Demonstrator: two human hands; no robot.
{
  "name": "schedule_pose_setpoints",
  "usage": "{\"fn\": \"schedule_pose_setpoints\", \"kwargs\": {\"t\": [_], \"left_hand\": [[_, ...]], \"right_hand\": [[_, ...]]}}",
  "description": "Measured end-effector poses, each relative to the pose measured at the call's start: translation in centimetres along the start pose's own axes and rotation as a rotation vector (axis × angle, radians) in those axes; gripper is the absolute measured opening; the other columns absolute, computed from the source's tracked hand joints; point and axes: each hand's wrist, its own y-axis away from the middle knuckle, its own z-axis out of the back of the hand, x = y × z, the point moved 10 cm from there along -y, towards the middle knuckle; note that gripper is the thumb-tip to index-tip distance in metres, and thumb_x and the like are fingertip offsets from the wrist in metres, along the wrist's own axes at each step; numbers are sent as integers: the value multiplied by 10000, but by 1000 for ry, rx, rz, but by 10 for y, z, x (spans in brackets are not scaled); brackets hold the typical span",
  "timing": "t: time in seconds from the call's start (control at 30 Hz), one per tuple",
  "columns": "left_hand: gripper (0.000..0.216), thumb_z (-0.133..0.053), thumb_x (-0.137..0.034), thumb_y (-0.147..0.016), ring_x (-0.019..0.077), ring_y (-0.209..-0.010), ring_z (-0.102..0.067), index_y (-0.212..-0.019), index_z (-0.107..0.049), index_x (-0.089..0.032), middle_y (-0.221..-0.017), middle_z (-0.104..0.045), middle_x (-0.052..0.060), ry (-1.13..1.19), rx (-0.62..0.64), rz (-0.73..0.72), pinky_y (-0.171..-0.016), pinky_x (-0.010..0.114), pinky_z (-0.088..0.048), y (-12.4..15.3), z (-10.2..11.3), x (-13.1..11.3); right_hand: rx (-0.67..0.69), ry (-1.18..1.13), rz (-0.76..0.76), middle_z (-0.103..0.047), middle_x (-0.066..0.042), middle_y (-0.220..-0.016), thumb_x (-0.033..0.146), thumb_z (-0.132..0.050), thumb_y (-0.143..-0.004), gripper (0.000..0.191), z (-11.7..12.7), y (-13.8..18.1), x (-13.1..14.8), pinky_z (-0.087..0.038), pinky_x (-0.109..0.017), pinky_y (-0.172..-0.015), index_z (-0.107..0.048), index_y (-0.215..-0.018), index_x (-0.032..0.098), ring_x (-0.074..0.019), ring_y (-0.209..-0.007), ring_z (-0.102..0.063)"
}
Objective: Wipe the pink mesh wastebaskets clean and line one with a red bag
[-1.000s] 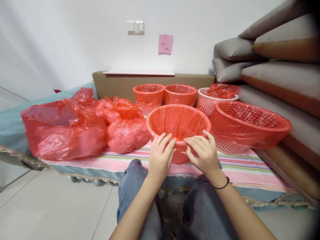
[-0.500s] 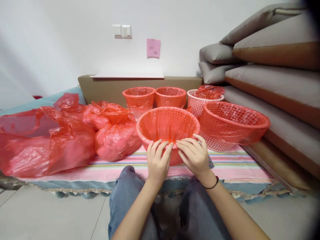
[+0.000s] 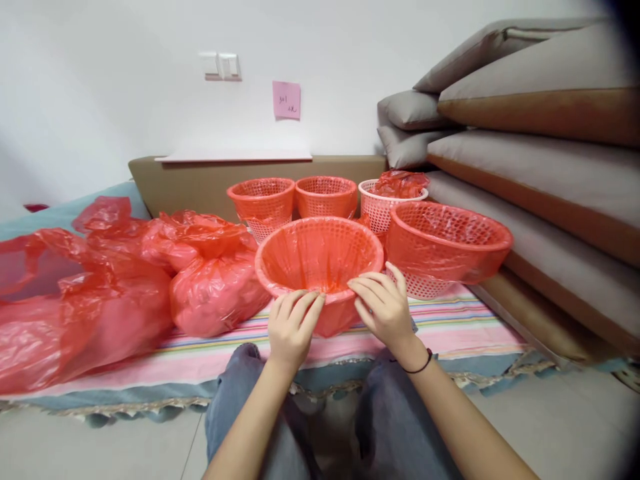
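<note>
Right in front of me stands a plastic mesh basket lined with a red plastic bag, whose edge is folded down over the rim. My left hand has its fingers bent over the near rim, left of the middle, pressing the bag there. On the same rim, a little further right, my right hand is curled with its fingertips on the bag; its little finger sticks up. Both thumbs are mostly hidden below the rim.
Behind stand two red-lined baskets and a pale basket holding crumpled red plastic. Another lined basket is at right, beside stacked cushions. Filled red bags lie left on the striped cloth.
My hands have slid slightly apart along the near rim, the left one leftward and the right one rightward. The whole view has turned a little to the right.
</note>
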Motion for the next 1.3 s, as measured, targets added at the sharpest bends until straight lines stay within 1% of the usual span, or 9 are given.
{"fn": "schedule_pose_setpoints", "kwargs": {"t": [0.13, 0.37, 0.53, 0.63, 0.73, 0.87, 1.03, 1.2, 1.3], "left_hand": [[274, -509, -101, -968, 213, -980, -682, -1167, -675, -192, -975, -779, 77, -8, 13, 0, -904, 365, -476, 3, -2, 12], [265, -524, -88, -945, 224, -1044, -660, -1102, -696, -213, -1010, -754, 88, 14, -7, 171, -910, 374, -506, 10, 1, 45], [319, -579, -50, -904, 230, -1088, -633, -1170, -659, -206, -1089, -743, 98, 52, 22, 127, -968, 397, -480, -2, 8, 26], [316, -638, -149, -909, 248, -1111, -624, -1223, -637, -185, -1150, -734, 112, 69, 121, 108, -983, 404, -463, -11, 0, 14], [255, -632, -237, -933, 243, -1053, -640, -1181, -670, -188, -1123, -748, 99, 52, 171, 129, -932, 387, -465, -15, -7, 12], [216, -597, -175, -945, 219, -949, -656, -1132, -701, -201, -1001, -775, 68, 49, 140, 103, -863, 361, -473, -13, -9, 12], [257, -540, -133, -962, 222, -950, -661, -1165, -687, -191, -996, -782, 74, 18, 68, 36, -850, 366, -474, -8, -7, 9], [214, -550, -111, -954, 219, -935, -648, -1099, -694, -175, -958, -777, 73, 26, 61, 70, -852, 363, -472, -8, -8, 13], [200, -570, -105, -944, 209, -907, -650, -1078, -694, -186, -927, -777, 56, 55, 71, 79, -819, 354, -465, -11, -9, 19]], "right_hand": [[-34, 13, 68, -782, -14, -1022, 91, -572, -930, 215, 5, 2, 16, -364, -475, -1103, -687, -1075, 199, -178, -947, -678], [-26, 11, 119, -751, -50, -1161, 93, -534, -937, 279, 2, 6, 38, -419, -445, -1059, -699, -1128, 211, -188, -1068, -645], [-48, 71, 63, -745, -67, -1048, 114, -574, -913, 276, 3, 10, 33, -414, -446, -1064, -717, -1121, 226, -198, -1036, -623], [-22, 70, 63, -738, -58, -1006, 133, -604, -915, 284, 0, 12, 33, -426, -409, -1002, -704, -1164, 223, -196, -1009, -615], [-16, 81, 74, -743, -54, -1025, 139, -603, -920, 298, -1, 16, 34, -418, -398, -984, -686, -1196, 216, -190, -1018, -616], [-21, 90, 115, -753, -41, -1022, 120, -588, -913, 279, -1, 23, 36, -404, -405, -1021, -689, -1157, 208, -178, -1006, -628], [37, 76, 74, -748, -51, -1060, 116, -564, -903, 324, -11, 28, 28, -380, -455, -1075, -678, -1196, 197, -203, -1035, -619], [80, 52, 5, -732, -76, -1045, 134, -555, -904, 318, -17, 31, 18, -385, -483, -1068, -678, -1192, 180, -225, -1027, -611], [49, -5, -20, -727, -59, -988, 101, -545, -894, 336, -11, 30, 11, -406, -476, -1053, -677, -1191, 188, -210, -969, -624]]}}
